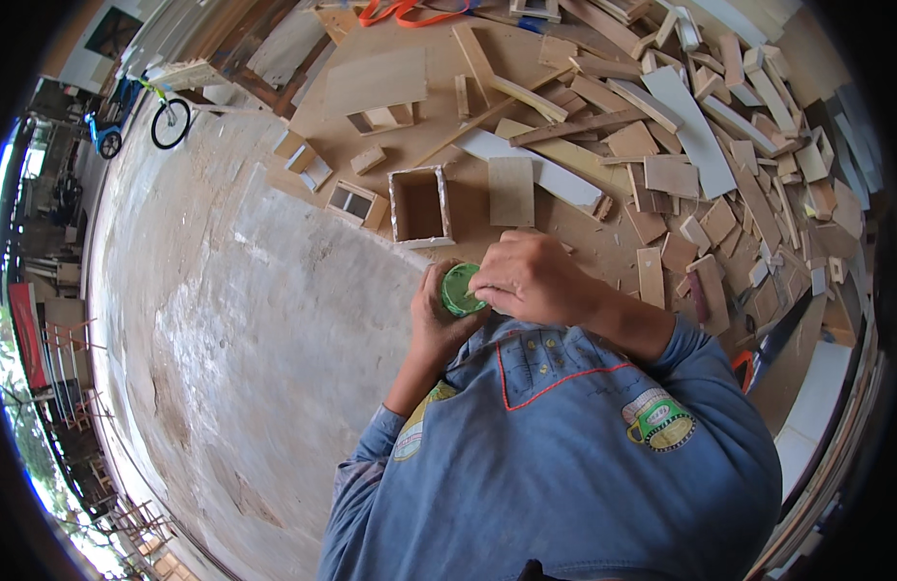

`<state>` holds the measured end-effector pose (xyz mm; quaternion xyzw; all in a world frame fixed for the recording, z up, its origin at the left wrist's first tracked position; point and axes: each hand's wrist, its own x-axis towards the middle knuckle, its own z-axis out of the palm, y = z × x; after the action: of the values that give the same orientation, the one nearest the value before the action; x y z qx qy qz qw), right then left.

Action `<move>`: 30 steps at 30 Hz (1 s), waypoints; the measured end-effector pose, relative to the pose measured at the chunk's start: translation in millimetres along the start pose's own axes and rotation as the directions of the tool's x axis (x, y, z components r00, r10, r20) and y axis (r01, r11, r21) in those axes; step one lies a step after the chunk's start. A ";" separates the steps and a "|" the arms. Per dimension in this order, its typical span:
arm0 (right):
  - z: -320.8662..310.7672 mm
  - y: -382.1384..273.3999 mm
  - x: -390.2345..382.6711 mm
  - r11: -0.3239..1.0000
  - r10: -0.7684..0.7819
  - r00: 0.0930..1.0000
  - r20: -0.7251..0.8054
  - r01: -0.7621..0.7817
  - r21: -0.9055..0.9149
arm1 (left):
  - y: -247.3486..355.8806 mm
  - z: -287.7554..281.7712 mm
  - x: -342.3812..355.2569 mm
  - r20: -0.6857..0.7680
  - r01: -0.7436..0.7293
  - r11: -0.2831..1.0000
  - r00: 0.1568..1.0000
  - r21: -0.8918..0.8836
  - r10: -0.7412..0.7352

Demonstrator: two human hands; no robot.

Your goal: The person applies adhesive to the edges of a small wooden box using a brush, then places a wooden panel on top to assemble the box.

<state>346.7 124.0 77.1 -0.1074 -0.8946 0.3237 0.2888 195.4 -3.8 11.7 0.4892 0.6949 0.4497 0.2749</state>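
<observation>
1. Pale, worn concrete floor (226, 320) fills the left half of the view, with a bicycle wheel (170, 123) and blue riding gear near its upper left edge.
2. Right of that, a tan work surface (471, 198) carries a small wooden frame (356, 203) and, just beside it, an open square wooden box (424, 241) whose rim is streaked with white.
3. Nearer the person, below the box, the left hand (437, 315) is curled around a round green container (456, 289), its thumb and fingers closed on the container's left and lower sides.
4. So the container sits within the left grip, its round green top facing up toward the camera, in front of the chest of the blue shirt (564, 465).
5. From the right, the right hand (531, 276) reaches across, its fingers bunched together at the container's right edge and over part of its top; whether they pinch something thin there, I cannot tell.
6. Beyond the right hand lies a flat, pale wooden panel (511, 192).
7. Farther right, a jumbled pile of wood offcuts (671, 176) spreads out, a long white board (690, 131) among them.
</observation>
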 end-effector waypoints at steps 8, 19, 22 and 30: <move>-21.0 7.0 -64.4 0.890 0.433 0.902 -0.005 -0.426 0.160 | 7.7 60.1 14.8 0.200 0.005 0.982 0.979 -0.187 0.033; -15.4 53.2 -164.5 0.796 0.567 0.615 -0.548 -0.580 0.172 | 23.9 147.8 38.1 0.528 -0.235 0.939 0.780 -0.250 0.335; -10.6 67.9 -175.5 0.777 0.568 0.599 -0.564 -0.616 0.129 | 23.4 133.9 34.1 0.584 -0.273 0.950 0.750 -0.151 0.309; -56.1 38.1 -158.5 0.836 0.450 0.736 -0.506 -0.547 -0.052 | -9.5 48.5 12.1 0.563 -0.122 0.988 0.812 -0.092 0.152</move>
<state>508.2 122.1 16.8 -0.4480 -0.7612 0.2625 0.3885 226.7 23.6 -17.7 0.6423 0.5326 0.3200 0.4488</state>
